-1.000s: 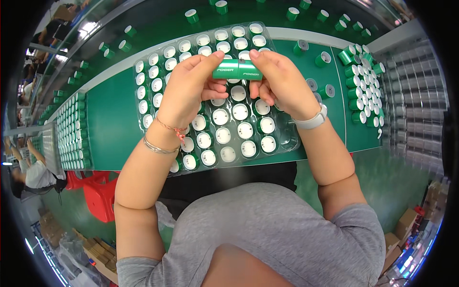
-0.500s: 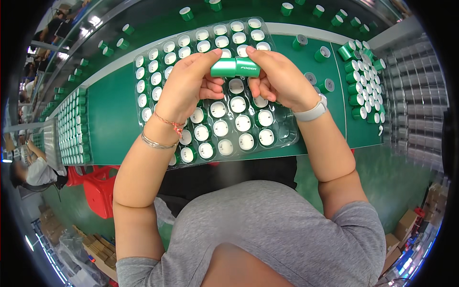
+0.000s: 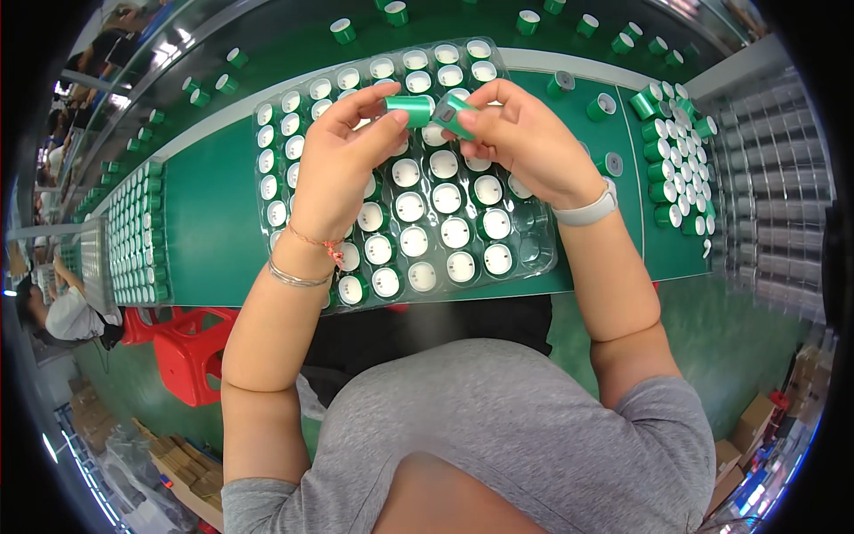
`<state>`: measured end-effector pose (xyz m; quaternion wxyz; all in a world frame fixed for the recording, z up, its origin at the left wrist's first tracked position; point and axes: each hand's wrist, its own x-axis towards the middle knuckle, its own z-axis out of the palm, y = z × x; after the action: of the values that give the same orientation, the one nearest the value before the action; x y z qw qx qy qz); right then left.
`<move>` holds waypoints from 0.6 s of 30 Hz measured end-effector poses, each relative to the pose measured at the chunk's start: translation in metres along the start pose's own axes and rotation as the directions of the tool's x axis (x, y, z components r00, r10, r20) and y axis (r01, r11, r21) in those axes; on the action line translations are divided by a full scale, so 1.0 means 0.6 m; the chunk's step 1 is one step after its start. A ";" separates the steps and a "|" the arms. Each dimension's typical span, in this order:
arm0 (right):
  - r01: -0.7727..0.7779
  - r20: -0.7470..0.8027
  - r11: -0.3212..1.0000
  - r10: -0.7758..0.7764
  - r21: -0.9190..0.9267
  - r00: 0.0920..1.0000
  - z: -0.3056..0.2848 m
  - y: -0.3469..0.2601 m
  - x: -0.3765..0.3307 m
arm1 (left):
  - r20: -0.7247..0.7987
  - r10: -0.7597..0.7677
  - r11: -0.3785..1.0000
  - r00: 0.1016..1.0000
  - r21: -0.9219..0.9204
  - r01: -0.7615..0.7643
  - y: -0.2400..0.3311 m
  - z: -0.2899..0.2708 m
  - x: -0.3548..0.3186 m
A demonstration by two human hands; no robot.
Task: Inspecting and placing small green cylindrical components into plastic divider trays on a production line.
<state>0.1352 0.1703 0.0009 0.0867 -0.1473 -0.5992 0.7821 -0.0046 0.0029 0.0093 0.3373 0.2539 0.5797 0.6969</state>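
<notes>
Green bench (image 3: pixel 213 222) under both hands, clear tray (image 3: pixel 534 258) of white-topped caps directly below them; left hand (image 3: pixel 342 165) pinches a green cylinder (image 3: pixel 409 109), right hand (image 3: pixel 525 142) grips a second green piece (image 3: pixel 454 114), tips nearly touching

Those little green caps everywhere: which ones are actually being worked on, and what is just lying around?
In use: two small green plastic caps held in left hand and right hand; clear plastic tray of caps.

Lying about: loose green caps at right; red plastic stool.
</notes>
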 end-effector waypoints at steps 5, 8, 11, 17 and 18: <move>0.126 0.054 0.991 -0.128 0.033 0.990 0.016 -0.009 -0.006 | -0.028 0.158 0.987 0.987 -0.027 -0.159 0.001 0.001 -0.005; 0.249 0.080 0.968 -0.246 -0.021 0.966 0.022 -0.004 -0.003 | -0.003 0.191 0.981 0.982 -0.019 -0.191 -0.002 -0.006 -0.007; 0.366 0.071 0.926 -0.360 -0.095 0.930 0.023 0.004 0.001 | 0.090 0.272 0.958 0.958 0.072 -0.278 -0.014 -0.015 -0.003; 0.316 0.102 0.936 -0.302 -0.155 0.948 0.028 0.000 -0.002 | 0.215 0.407 0.869 0.888 0.211 -0.449 -0.017 -0.014 -0.001; 0.315 0.105 0.936 -0.301 -0.155 0.948 0.028 0.000 -0.002 | 0.211 0.407 0.869 0.889 0.211 -0.448 -0.018 -0.014 0.000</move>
<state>0.1306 0.1547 0.0051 0.1712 -0.0271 -0.6823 0.7102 -0.0089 -0.0016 -0.0032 0.1841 0.4724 0.5643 0.6515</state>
